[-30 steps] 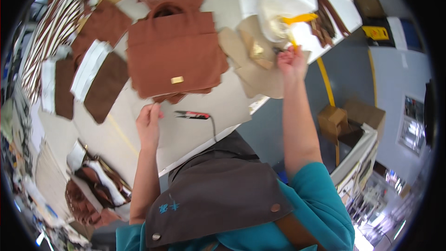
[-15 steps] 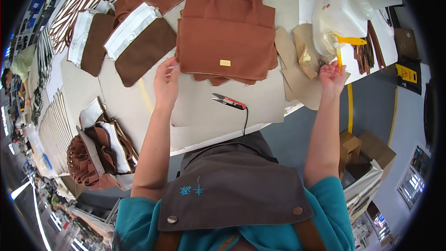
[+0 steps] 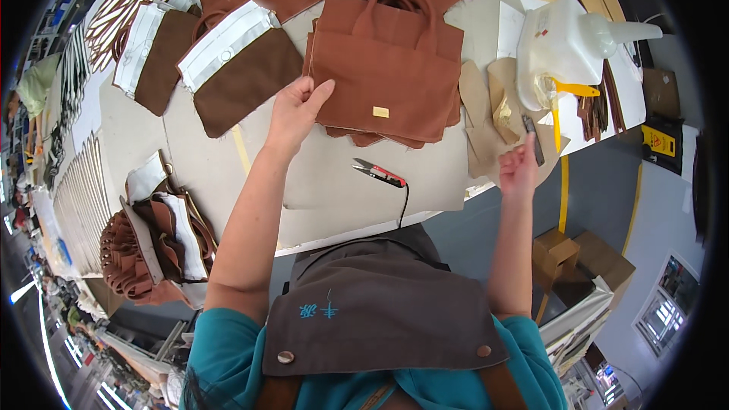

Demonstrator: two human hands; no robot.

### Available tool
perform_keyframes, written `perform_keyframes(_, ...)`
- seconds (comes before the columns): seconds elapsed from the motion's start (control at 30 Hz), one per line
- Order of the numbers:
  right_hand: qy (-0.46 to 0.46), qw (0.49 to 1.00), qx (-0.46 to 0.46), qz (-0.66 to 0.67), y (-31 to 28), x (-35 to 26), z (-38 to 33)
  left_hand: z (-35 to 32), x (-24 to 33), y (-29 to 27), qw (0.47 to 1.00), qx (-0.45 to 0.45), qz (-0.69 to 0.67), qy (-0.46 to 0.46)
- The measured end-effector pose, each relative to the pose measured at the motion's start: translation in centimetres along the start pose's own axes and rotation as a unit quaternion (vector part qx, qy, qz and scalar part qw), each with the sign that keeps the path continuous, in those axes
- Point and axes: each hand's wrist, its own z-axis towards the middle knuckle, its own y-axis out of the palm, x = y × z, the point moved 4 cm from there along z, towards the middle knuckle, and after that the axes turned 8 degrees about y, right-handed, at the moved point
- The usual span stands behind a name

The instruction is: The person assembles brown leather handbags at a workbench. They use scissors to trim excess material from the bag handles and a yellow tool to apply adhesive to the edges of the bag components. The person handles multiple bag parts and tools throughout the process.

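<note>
A stack of reddish-brown handbag panels [image 3: 383, 61] with looped handles and a small gold plate lies in the middle of the table. My left hand [image 3: 296, 110] is at the stack's lower left edge, thumb and fingers pinched on the top panel. Over the beige scraps [image 3: 478, 148] to the right, my right hand [image 3: 518, 169] has its index finger stretched out and the others loosely curled; nothing shows in it. A dark slim tool [image 3: 534, 140] lies beside that finger. Just past it are two yellow-handled brushes [image 3: 577, 89] against a white plastic glue bottle [image 3: 558, 45].
Red-and-black thread snips [image 3: 382, 173] on a cord lie near the table's front edge. Brown pieces with white strips [image 3: 235, 68] are at left, a bundle of bag parts [image 3: 163, 235] at lower left. Cardboard boxes [image 3: 581, 258] stand on the floor at right.
My right hand has drawn back from the yellow brush toward me and left. My left hand has moved right and up onto the panel edge, and its fingers have closed. The view has shifted slightly.
</note>
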Motion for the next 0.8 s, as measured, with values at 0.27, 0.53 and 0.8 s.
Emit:
perform_keyframes(0.27,-0.381,0.671,-0.157,-0.616,24.5,4.4,-9.0,-0.2,4.1,3.3,0.988,0.016,-0.147,0.035)
perform_keyframes(0.53,-0.418,0.675,-0.169,-0.584,26.4,6.5,-4.9,-1.5,4.7,3.5,0.98,0.041,-0.057,0.185)
perform_keyframes(0.8,-0.23,0.893,-0.173,-0.347,25.7,3.9,-3.7,-1.7,-0.5,6.3,0.836,-0.005,0.476,0.271)
